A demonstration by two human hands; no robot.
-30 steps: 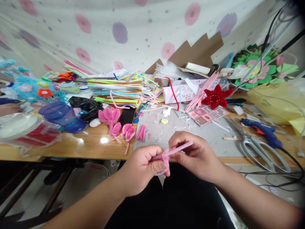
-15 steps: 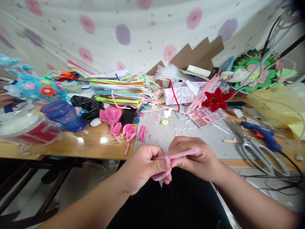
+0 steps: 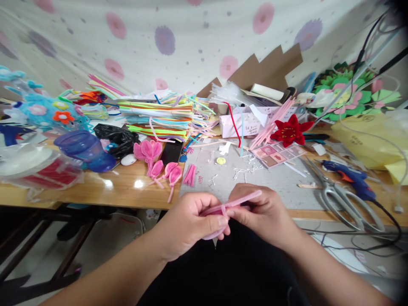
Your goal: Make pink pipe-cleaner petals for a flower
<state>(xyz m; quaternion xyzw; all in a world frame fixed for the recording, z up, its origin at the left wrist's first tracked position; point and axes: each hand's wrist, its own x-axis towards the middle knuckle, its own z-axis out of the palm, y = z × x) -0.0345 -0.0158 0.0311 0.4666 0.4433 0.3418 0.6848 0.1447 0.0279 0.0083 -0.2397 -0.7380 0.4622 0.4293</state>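
Low in front of the mat, my left hand [image 3: 194, 221] pinches a bent pink pipe cleaner [image 3: 245, 198] between thumb and fingers. My right hand [image 3: 261, 210] closes on the same piece from the other side, its thumb near the crossing strand. One straight end points up and right past the right fingers; a curved loop hangs under the left thumb. Finished pink pipe-cleaner petals [image 3: 148, 152] and a bud [image 3: 174, 175] lie on the wood beyond my left hand. A few short folded pink pieces [image 3: 190, 175] rest on the mat's left edge.
Scissors [image 3: 346, 202] and a blue glue gun [image 3: 349, 176] lie at right on the table. A grey mat [image 3: 210, 193] carries white scraps. Behind are stacked pipe cleaners [image 3: 156, 117], a white box [image 3: 236, 125] and a red flower [image 3: 291, 131]. A blue container [image 3: 84, 148] stands left.
Both hands keep hold of the pipe cleaner; its free end has tilted up a little. At the far left edge, another person's hand has gone from view.
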